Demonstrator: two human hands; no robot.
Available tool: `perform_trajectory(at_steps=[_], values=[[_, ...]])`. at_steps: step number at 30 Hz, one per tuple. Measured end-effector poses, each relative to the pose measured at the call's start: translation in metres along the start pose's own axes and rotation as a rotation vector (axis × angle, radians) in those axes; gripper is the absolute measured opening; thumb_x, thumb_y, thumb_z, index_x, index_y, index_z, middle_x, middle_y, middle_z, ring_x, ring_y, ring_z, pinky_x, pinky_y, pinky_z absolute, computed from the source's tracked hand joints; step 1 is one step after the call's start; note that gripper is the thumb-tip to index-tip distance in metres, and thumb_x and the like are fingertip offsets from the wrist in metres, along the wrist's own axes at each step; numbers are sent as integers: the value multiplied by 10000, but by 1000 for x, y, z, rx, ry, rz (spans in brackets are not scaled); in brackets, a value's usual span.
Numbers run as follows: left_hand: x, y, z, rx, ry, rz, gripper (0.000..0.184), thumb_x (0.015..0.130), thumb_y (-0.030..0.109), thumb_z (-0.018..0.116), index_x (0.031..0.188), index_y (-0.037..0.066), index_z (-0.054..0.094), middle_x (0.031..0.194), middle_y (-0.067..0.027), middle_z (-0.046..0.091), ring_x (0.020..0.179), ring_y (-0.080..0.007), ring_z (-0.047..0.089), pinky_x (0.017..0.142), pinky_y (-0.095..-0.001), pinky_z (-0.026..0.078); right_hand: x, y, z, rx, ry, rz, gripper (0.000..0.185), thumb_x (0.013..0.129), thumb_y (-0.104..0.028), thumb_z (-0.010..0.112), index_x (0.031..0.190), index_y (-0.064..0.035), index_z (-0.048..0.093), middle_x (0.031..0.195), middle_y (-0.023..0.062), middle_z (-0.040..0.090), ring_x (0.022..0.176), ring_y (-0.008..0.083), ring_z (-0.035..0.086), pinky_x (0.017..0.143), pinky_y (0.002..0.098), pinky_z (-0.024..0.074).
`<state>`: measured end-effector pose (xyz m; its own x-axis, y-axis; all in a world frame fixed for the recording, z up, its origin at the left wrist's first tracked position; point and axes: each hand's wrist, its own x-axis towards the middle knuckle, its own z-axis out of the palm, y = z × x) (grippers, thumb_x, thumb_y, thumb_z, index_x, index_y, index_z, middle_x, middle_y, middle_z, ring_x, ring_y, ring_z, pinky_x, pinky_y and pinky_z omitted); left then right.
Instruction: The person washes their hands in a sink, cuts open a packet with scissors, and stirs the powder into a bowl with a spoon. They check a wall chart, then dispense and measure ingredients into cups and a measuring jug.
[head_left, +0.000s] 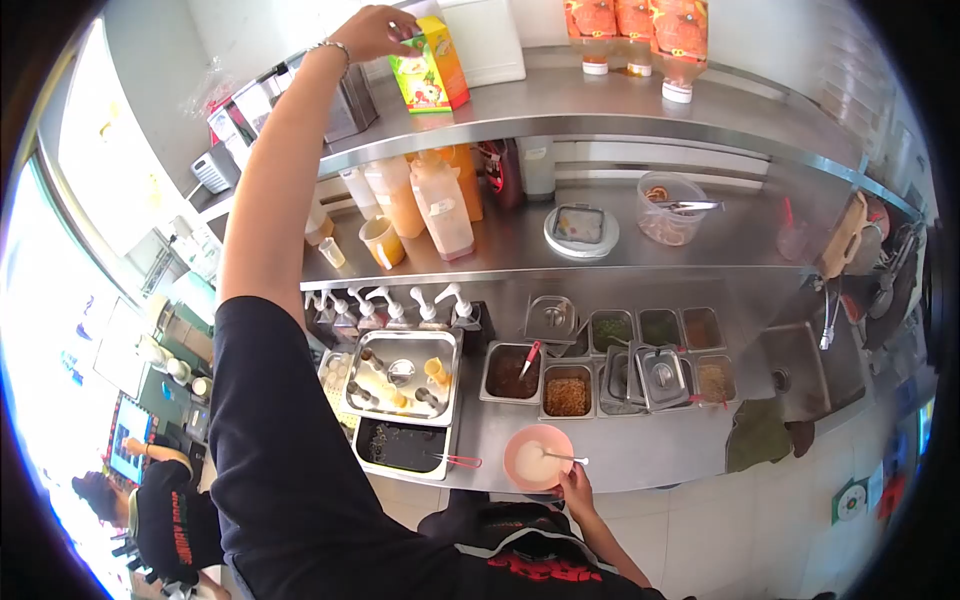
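I see glossy card on my box (430, 68), smooth, plastic-looking walls on my bowl (510, 462), satin metal on the shelf (545, 92), matt fabric on the cloth (757, 437).

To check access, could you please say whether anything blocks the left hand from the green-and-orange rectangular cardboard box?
Nothing visible does: the left hand is at the upper edge of the box.

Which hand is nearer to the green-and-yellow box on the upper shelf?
Left. The left hand is at the top of the box; the right hand is far below, at the pink bowl.
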<state>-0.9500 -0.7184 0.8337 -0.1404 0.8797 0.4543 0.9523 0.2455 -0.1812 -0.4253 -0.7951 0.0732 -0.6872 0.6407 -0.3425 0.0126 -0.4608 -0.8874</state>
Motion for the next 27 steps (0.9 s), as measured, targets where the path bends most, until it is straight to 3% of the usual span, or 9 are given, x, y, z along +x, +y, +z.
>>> perform_trajectory(at_steps=[3,4,5,7,11,15,20,24,27], values=[[9,-34,4,-198,-27,89,304,919,161,683,1192,28,703,1077,-91,733,1102,-195,683,987,-334,536,10,5,-5,-125,-23,38,393,1040,-143,536,1407,-88,406,1157,105,617,830,167,683,667,296,589],[8,-33,1,-244,-25,131,270,953,110,600,1189,22,696,1066,-96,743,1012,-186,707,914,-323,569,14,7,-5,-65,-29,35,392,1039,-146,541,1403,-85,408,1160,105,618,831,170,686,674,298,593],[8,-31,-1,-243,-22,119,270,953,110,600,1189,22,696,1066,-96,743,1012,-186,707,914,-323,569,17,8,-6,-5,-32,29,390,1038,-149,546,1398,-83,409,1164,105,618,832,174,690,681,301,596],[0,6,-21,29,-125,-131,276,871,74,631,1115,61,759,1183,-192,711,1104,-280,667,994,-393,506,19,1,-6,-30,-32,75,398,1037,-148,548,1403,-84,406,1169,105,619,837,174,690,685,301,598],[14,-5,-17,212,-121,124,259,873,44,599,1066,70,770,1057,-140,752,983,-277,702,894,-373,549,18,-7,-7,-43,-14,153,424,1033,-140,548,1424,-90,393,1184,99,620,854,174,691,692,303,599],[33,-17,-13,217,-178,58,234,826,66,689,1042,87,775,991,-128,761,921,-272,713,808,-387,572,22,-1,-12,-25,-59,138,449,1024,-138,558,1440,-97,395,1181,83,624,863,167,689,691,300,598],[28,-27,-9,76,-43,110,151,838,141,707,952,67,775,953,-134,757,910,-278,711,789,-392,569,21,-5,-9,-43,-32,121,439,1023,-136,560,1433,-92,408,1171,82,631,871,162,690,683,297,600],[18,-24,-13,78,278,117,207,912,210,635,980,38,728,959,-161,740,898,-331,697,808,-425,549,24,1,-13,-176,-37,125,438,1028,-144,552,1438,-89,408,1165,93,635,895,169,697,699,314,613],[16,-26,-25,26,531,56,219,939,209,600,1018,28,694,948,-188,722,885,-359,687,803,-447,536,23,-2,-6,-75,-15,113,457,1031,-148,549,1456,-92,390,1157,103,640,922,181,703,709,328,620]])
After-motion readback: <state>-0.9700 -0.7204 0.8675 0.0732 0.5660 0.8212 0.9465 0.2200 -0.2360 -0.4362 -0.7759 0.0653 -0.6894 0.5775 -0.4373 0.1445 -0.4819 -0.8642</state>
